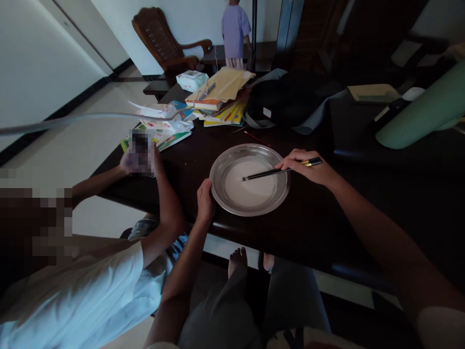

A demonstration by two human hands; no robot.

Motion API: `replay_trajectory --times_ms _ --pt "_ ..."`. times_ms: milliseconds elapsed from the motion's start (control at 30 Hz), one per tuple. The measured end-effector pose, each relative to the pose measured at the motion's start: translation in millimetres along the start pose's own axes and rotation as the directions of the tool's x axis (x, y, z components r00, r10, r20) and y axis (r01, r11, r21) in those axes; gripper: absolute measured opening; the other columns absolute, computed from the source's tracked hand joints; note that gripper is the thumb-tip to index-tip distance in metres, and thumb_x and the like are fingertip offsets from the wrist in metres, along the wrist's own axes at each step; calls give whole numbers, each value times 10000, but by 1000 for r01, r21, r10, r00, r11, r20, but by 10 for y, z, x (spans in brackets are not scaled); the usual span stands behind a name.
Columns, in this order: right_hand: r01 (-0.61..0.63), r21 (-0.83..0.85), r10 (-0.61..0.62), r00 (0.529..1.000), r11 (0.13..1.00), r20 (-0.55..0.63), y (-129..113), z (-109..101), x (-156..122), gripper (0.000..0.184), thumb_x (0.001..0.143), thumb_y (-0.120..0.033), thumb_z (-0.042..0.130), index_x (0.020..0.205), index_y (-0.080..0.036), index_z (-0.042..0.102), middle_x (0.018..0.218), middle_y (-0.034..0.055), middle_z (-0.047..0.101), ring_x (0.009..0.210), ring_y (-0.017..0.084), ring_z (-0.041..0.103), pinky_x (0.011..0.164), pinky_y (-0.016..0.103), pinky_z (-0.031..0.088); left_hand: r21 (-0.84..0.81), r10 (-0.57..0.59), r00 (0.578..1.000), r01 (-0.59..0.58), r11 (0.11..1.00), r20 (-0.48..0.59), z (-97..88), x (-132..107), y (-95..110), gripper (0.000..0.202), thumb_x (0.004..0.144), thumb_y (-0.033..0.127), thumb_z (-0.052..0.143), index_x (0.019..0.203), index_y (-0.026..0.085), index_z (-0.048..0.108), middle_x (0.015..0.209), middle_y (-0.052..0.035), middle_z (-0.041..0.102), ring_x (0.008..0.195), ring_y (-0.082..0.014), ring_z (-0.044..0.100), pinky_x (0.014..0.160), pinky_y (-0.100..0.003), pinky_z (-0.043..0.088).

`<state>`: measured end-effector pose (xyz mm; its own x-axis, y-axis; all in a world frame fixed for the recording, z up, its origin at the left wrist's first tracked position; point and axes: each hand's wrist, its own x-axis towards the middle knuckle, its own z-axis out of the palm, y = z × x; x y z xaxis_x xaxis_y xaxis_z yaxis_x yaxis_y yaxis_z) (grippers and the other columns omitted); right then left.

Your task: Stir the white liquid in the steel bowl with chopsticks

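A round metal basin (pixel 250 212) rests on the dark table near its front edge. Inside it lies a smooth, whitish liquid or batter (pixel 249 191). My left hand (pixel 206 199) grips the basin's left rim, thumb uppermost. Over the right rim reaches my right hand (pixel 308 167), closed around a pair of black chopsticks (pixel 263 173) with gold bands near their upper ends. The chopsticks slant down to the left, and their whitened tips are at the liquid near the middle of the basin.
To my left, a person (pixel 98 286) holds a blurred-out object. Books and envelopes (pixel 221 92), a tissue pack (pixel 192 80) and a black bag (pixel 290 99) lie at the back. A green cylinder (pixel 417 111) is at right. Another person (pixel 236 34) stands beyond the table.
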<state>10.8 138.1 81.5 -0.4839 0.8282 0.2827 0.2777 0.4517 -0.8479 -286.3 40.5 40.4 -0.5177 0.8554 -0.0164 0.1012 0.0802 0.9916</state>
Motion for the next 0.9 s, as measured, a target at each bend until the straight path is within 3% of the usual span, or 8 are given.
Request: replay_trajectory --times_ms 133,333,433,533,633,733,800,900 --pt "-34 43 38 995 999 -94 -17 -72 -1 404 939 -546 657 648 -278 739 786 46 797 840 264 754 867 456 566 11 0 1000 0 1000 -19 -6 22 -60 354 928 169 546 577 201 516 645 6 496 724 -156 453 711 -224 443" --pt "4 33 -6 998 999 56 -33 9 -5 336 921 -522 681 703 -283 776 848 40 815 848 245 745 846 432 567 29 13 1000 -12 1000 -18 -20 35 -92 353 928 206 545 576 207 507 633 2 484 724 -161 451 703 -225 453" --pt "3 -30 -4 999 1000 -34 -12 -10 6 305 909 -517 697 716 -295 779 866 29 822 871 254 738 872 450 559 19 2 1000 -2 1000 -12 -18 20 -54 350 924 187 549 576 201 513 634 4 486 725 -158 454 715 -226 451" --pt "-24 8 25 995 1000 -98 -18 -68 5 403 938 -544 655 635 -292 735 786 39 807 826 262 751 885 469 555 13 -1 1000 1 1000 -7 -10 12 -25 358 926 153 534 571 196 511 636 7 484 722 -152 446 719 -221 444" --pt "-7 29 7 1000 1000 -20 -37 -49 -1 420 944 -534 641 617 -289 733 766 41 802 798 254 755 879 458 558 22 5 1000 -5 1000 -10 -7 18 -30 387 935 138 516 554 198 484 626 13 458 704 -147 422 695 -217 428" --pt "34 -12 -33 999 999 37 -28 10 4 291 918 -463 682 701 -295 779 854 25 824 851 247 746 872 441 558 31 11 1000 -10 999 -13 -13 22 -51 386 936 139 527 557 198 485 622 19 460 696 -144 420 693 -220 421" --pt "32 -42 -32 999 999 -5 -10 8 11 229 909 -424 698 740 -300 792 877 22 826 873 245 742 873 437 557 33 23 1000 -23 999 4 -17 21 -55 383 941 129 516 564 197 496 626 19 475 697 -145 424 701 -223 422" --pt "-14 -16 12 994 1000 -107 0 -51 12 310 938 -444 669 683 -295 761 808 24 805 846 247 752 867 440 559 34 23 1000 -23 999 13 -15 18 -38 394 946 110 494 562 198 502 627 15 482 699 -150 426 702 -228 421"
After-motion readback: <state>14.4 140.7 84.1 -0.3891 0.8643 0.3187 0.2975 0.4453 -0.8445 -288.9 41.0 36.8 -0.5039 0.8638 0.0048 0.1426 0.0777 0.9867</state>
